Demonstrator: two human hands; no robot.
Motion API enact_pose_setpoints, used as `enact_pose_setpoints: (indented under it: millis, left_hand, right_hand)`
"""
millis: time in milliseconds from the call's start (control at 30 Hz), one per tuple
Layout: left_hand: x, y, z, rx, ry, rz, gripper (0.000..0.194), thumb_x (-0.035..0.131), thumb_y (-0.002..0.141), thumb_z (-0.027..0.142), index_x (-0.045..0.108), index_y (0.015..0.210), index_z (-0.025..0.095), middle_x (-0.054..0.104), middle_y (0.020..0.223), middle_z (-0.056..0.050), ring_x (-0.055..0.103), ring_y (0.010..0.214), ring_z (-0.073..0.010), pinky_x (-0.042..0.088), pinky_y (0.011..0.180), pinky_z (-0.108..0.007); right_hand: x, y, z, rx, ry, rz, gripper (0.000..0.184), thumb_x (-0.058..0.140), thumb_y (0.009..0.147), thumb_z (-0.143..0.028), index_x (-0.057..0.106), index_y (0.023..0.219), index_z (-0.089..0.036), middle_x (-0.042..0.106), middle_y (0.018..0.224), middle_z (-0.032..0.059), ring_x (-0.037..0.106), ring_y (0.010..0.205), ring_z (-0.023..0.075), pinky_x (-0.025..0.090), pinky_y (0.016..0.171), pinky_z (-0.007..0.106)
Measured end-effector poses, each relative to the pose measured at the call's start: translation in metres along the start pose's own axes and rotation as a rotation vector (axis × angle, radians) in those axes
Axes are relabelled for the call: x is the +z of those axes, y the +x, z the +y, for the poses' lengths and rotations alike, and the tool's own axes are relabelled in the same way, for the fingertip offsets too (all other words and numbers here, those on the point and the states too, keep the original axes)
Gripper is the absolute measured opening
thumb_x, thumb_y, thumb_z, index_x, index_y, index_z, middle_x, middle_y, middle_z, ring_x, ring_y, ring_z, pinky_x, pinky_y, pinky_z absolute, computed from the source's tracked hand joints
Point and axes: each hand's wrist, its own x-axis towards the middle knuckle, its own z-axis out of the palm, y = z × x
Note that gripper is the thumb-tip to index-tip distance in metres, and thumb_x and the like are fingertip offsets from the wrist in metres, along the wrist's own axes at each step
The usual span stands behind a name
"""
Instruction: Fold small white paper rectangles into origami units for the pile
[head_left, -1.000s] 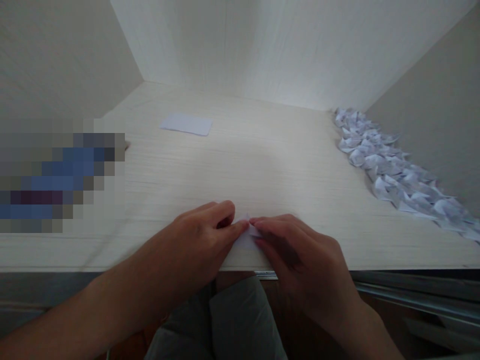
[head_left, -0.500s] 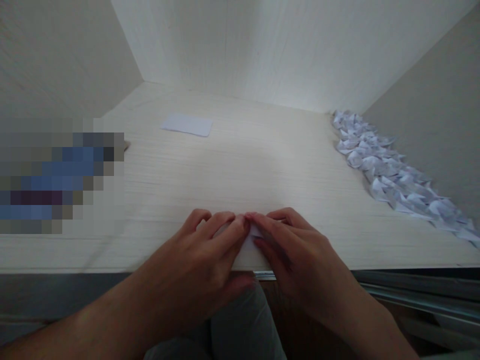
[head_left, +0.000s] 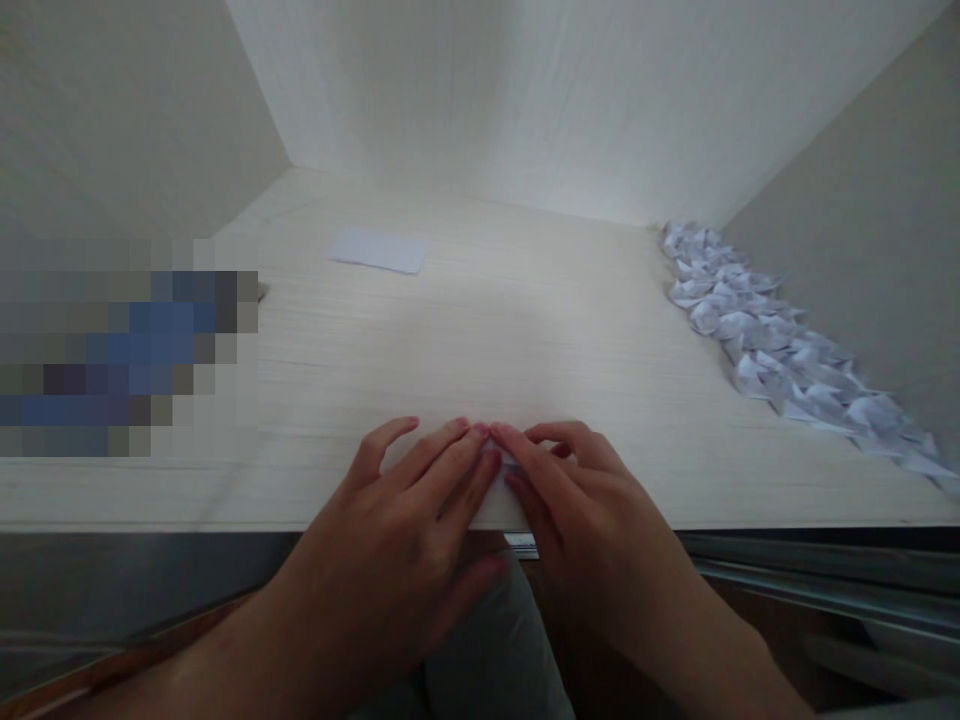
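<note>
A small piece of white paper (head_left: 511,460) lies at the front edge of the pale tabletop, mostly hidden beneath my fingers. My left hand (head_left: 420,500) comes in from the left, its fingertips pressed together on the paper, with the thumb hanging below the table edge. From the other side my right hand (head_left: 581,490) pinches the same paper between thumb and forefinger, its other fingers curled. The tips of both forefingers meet at the paper's top. How the paper is folded cannot be made out.
A flat stack of white paper sheets (head_left: 381,251) rests farther back, left of centre. Many folded white paper pieces (head_left: 757,320) lie in a long band along the right wall. A blurred-out blue patch (head_left: 161,330) covers the left side. Pale panels (head_left: 487,100) enclose the tabletop.
My left fingers have straightened and spread slightly over the paper. My right hand stays nearly in place on it. The view has shifted a little.
</note>
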Motion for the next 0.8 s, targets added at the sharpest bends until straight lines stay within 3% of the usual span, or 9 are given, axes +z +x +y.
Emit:
enact_pose_setpoints:
  millis: [133,433,600,800]
  left_hand:
    - [0.002,-0.001,0.007,-0.039,0.017,0.003,0.049,0.055,0.105,0.041,0.057,0.144,0.011,0.064,0.149,-0.013,0.054,0.141,-0.0301,0.028,0.118,-0.054]
    - [-0.003,0.002,0.007,-0.034,0.044,-0.046,0.057,0.056,0.103,0.049,0.062,0.140,0.007,0.062,0.149,-0.020,0.057,0.139,-0.0353,0.040,0.115,-0.058]
    - [-0.002,0.002,0.006,-0.049,0.046,-0.058,0.057,0.063,0.100,0.046,0.061,0.143,0.008,0.060,0.152,-0.019,0.057,0.139,-0.0345,0.043,0.117,-0.054]
    - [-0.004,0.004,0.011,-0.070,0.100,-0.077,0.055,0.055,0.104,0.047,0.061,0.143,0.008,0.060,0.152,-0.020,0.055,0.141,-0.0348,0.043,0.118,-0.055]
  right_hand:
    - [0.002,-0.012,-0.005,-0.054,-0.076,0.019,0.040,0.048,0.099,-0.004,0.060,0.137,-0.003,0.078,0.115,0.0233,0.070,0.117,0.0345,0.066,0.091,0.052]
    - [-0.002,-0.038,-0.012,0.064,-0.076,0.076,0.035,0.055,0.102,-0.015,0.062,0.135,-0.006,0.078,0.117,0.0218,0.068,0.121,0.0355,0.063,0.097,0.059]
    - [0.004,-0.027,-0.008,0.057,-0.074,0.085,0.048,0.063,0.100,-0.030,0.060,0.139,-0.001,0.074,0.127,0.0254,0.064,0.128,0.0396,0.054,0.107,0.064]
    - [0.002,-0.029,-0.010,0.060,-0.172,0.013,0.042,0.060,0.102,-0.031,0.065,0.137,-0.008,0.076,0.124,0.0226,0.067,0.125,0.0358,0.046,0.114,0.062]
